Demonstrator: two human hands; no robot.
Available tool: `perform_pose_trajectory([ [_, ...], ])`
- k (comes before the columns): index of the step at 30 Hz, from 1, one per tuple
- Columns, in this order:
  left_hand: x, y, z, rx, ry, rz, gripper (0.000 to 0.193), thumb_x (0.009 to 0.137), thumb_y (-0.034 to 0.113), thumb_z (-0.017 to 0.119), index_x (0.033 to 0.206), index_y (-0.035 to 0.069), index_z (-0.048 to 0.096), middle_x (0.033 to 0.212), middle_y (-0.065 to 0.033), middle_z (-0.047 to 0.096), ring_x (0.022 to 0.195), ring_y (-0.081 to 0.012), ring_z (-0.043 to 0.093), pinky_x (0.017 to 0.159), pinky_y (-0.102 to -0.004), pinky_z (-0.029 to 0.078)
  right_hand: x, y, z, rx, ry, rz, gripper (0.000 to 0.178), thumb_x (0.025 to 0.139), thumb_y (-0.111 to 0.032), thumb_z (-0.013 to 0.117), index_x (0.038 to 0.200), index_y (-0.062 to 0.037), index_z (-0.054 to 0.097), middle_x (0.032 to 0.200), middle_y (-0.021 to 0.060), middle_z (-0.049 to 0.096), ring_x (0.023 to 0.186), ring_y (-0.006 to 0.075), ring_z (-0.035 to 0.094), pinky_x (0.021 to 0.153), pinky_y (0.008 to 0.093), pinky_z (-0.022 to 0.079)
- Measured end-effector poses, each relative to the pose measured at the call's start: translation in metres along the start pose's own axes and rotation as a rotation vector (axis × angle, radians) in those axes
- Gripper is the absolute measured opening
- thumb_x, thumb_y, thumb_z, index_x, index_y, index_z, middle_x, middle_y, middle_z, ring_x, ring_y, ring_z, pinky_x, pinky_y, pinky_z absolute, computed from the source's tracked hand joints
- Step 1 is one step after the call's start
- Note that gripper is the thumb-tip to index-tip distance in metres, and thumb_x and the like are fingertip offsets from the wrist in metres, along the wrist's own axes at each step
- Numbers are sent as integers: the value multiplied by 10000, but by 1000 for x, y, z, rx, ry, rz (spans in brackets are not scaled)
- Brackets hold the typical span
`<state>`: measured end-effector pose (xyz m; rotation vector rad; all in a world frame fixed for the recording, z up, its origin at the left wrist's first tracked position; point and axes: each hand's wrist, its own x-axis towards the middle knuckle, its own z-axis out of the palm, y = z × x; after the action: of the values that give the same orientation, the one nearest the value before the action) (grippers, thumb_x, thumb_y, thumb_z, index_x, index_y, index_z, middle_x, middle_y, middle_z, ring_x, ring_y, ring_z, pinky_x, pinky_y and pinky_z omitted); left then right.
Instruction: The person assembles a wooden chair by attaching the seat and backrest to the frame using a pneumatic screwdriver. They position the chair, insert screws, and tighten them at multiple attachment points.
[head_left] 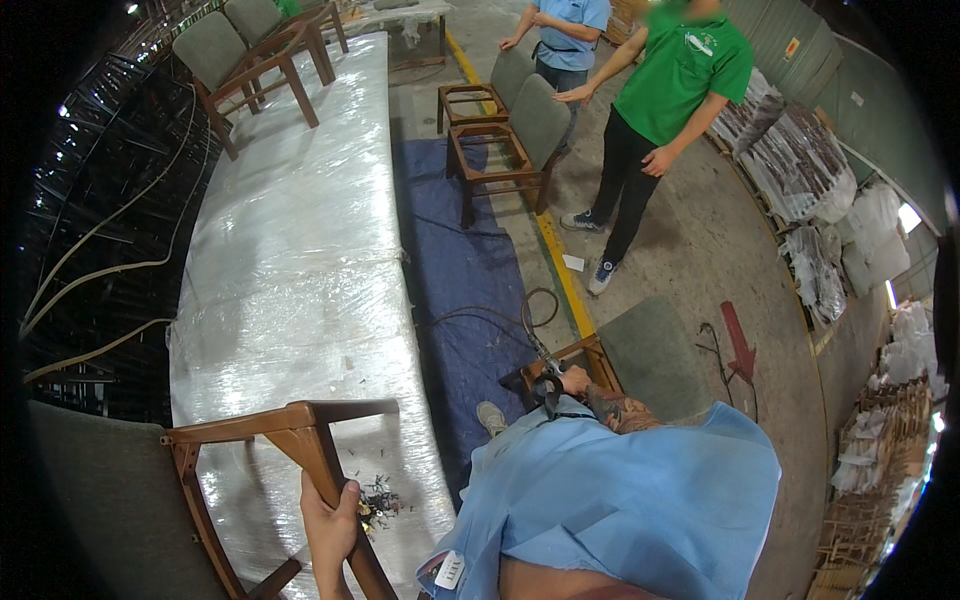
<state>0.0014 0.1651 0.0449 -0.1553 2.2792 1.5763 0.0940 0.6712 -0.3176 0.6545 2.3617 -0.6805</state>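
My left hand (330,525) is closed round the brown wooden leg of an upholstered chair (310,440), which lies tipped on the wrapped table at lower left. Just beside that hand is a small pile of dark screws (378,503) on the plastic wrap. Out to the right, my right hand (574,380) grips a dark and silver air tool (548,384) with a hose attached. Behind the tool is a second chair's wooden frame (592,352), its grey-green back to the right. My fingers partly cover the tool.
Two seatless chairs (492,160) stand near a blue floor sheet (455,230). More chairs (265,65) are at the table's (290,260) far end. A person in green (680,80) and one in blue (570,30) stand beyond. The air hose (480,312) crosses the sheet.
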Motion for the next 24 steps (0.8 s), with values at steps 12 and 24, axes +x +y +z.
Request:
perform_pose_trajectory([
  [12, 1, 5, 0, 15, -13, 4, 382, 868, -14, 630, 1223, 2, 489, 903, -63, 616, 740, -126, 582, 681, -273, 483, 31, 23, 24, 57, -8, 89, 795, 712, -647, 641, 1053, 70, 671, 1062, 316, 664, 1035, 414, 654, 834, 442, 517],
  [24, 1, 5, 1, 9, 14, -1, 410, 870, 1, 637, 1248, 9, 481, 873, -51, 586, 700, -124, 580, 626, -266, 482, 43, 37, 37, 79, -33, 81, 804, 691, -666, 631, 1053, 49, 695, 1115, 288, 664, 1048, 420, 645, 854, 442, 516],
])
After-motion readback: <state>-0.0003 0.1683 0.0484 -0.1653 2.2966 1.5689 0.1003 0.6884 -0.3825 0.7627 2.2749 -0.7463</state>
